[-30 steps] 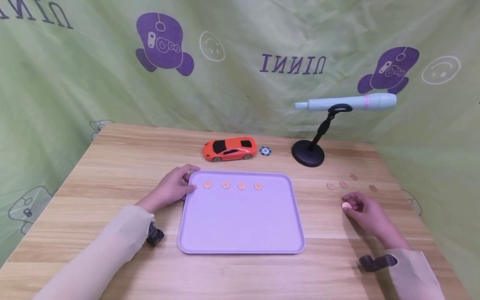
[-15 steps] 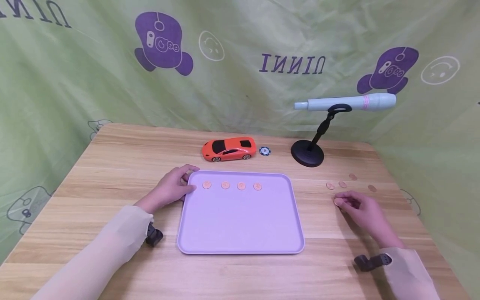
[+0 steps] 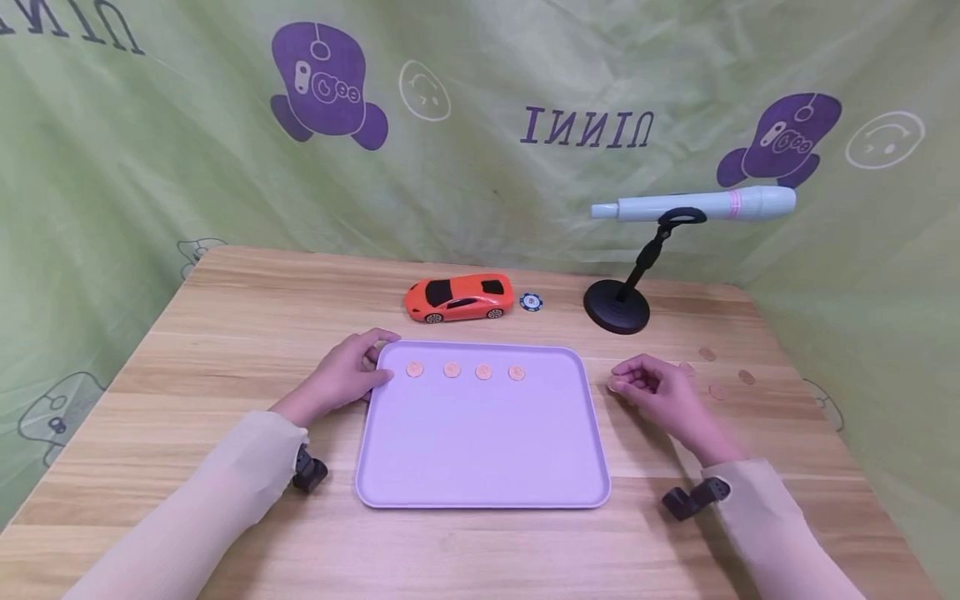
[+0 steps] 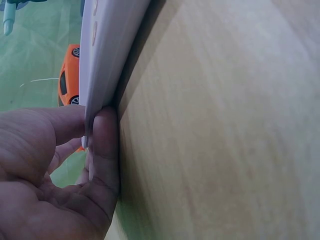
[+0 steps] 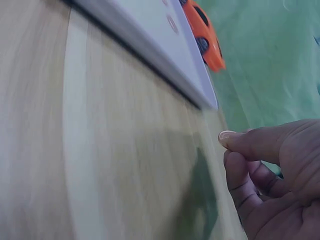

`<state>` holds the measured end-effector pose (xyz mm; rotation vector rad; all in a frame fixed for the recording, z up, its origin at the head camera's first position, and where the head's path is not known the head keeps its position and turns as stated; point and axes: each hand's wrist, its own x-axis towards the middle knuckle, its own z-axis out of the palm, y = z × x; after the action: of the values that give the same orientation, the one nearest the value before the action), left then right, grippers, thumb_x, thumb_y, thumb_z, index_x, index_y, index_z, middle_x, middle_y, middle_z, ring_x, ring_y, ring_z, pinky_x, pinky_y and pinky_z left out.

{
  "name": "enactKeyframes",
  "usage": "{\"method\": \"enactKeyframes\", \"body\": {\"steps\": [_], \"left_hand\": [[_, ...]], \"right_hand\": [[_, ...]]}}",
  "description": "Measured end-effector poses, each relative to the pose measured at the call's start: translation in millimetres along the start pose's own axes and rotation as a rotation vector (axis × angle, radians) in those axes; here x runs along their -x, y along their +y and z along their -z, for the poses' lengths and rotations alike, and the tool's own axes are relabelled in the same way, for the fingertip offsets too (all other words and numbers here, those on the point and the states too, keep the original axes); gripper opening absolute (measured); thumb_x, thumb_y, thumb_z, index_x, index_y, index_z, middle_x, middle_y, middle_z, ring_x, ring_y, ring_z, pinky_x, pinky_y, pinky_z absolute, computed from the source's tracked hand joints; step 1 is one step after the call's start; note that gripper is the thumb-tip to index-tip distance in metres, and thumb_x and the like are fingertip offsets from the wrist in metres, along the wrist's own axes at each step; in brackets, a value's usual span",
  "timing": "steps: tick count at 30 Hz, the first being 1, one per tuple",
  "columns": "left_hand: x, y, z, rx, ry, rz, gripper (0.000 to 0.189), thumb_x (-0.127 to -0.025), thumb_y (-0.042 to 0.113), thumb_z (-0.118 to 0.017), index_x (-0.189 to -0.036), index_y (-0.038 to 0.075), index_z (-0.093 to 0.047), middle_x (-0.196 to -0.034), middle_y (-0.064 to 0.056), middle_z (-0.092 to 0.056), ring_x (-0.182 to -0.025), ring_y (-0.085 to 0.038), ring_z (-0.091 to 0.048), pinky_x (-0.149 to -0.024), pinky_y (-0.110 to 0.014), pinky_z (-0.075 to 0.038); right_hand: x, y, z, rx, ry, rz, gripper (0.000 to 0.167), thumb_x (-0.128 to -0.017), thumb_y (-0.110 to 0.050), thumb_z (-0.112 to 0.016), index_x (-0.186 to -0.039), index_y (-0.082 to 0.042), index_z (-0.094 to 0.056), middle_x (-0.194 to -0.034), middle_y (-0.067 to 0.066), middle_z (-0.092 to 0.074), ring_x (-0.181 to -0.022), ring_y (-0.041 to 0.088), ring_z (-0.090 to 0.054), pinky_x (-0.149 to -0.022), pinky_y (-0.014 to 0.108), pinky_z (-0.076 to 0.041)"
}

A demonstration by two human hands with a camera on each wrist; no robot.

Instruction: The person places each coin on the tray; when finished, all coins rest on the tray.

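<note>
My left hand (image 3: 347, 367) grips the far left corner of a lilac tray (image 3: 480, 505); in the left wrist view the thumb (image 4: 65, 122) and a finger (image 4: 105, 132) sit on either side of its rim. A row of copper coins (image 3: 452, 370) lies along the tray's far side. Just right of the tray, my right hand (image 3: 660, 400) pinches another copper coin (image 5: 226, 135) between thumb and fingertips, over the tabletop. Behind that hand lie several more copper coins (image 3: 717, 392) on the wood, one partly hidden by the hand.
An orange toy car (image 3: 459, 298) and a blue-and-white poker chip (image 3: 531, 302) stand beyond the tray. At the back right, a light blue microphone (image 3: 697, 205) rests on a black stand (image 3: 617, 307). A green printed cloth (image 3: 465, 192) hangs behind the wooden table (image 3: 247, 317).
My right hand has carried its coin leftward, from beside the loose coins towards the tray, uncovering one coin on the table. The left hand and tray have stayed put.
</note>
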<state>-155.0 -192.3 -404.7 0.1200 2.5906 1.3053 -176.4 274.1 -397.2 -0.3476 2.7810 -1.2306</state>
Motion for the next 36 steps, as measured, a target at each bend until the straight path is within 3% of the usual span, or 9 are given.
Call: {"method": "enactKeyframes", "body": {"steps": [19, 36], "left_hand": [[0.1, 0.2, -0.4, -0.011, 0.009, -0.005, 0.054, -0.097, 0.001, -0.066, -0.149, 0.003, -0.051, -0.114, -0.025, -0.062, -0.078, -0.02, -0.064, -0.061, -0.03, -0.06], [-0.7, -1.6, -1.6, -0.012, 0.007, -0.019, 0.054, -0.097, 0.001, -0.066, -0.149, 0.003, -0.05, -0.114, -0.025, -0.062, -0.076, -0.02, -0.063, -0.061, -0.03, -0.06]], "right_hand": [[-34.7, -42.0, -42.1, -0.011, -0.151, 0.1, 0.014, -0.093, -0.005, -0.077, -0.105, 0.002, -0.072, -0.094, 0.015, -0.074, -0.08, 0.012, -0.063, -0.069, 0.017, -0.054], [-44.0, -54.9, -58.5, 0.121, -0.189, 0.112, 0.009, -0.094, -0.003, -0.073, -0.103, -0.002, -0.072, -0.093, 0.011, -0.071, -0.087, 0.017, -0.063, -0.078, 0.024, -0.054]]}}
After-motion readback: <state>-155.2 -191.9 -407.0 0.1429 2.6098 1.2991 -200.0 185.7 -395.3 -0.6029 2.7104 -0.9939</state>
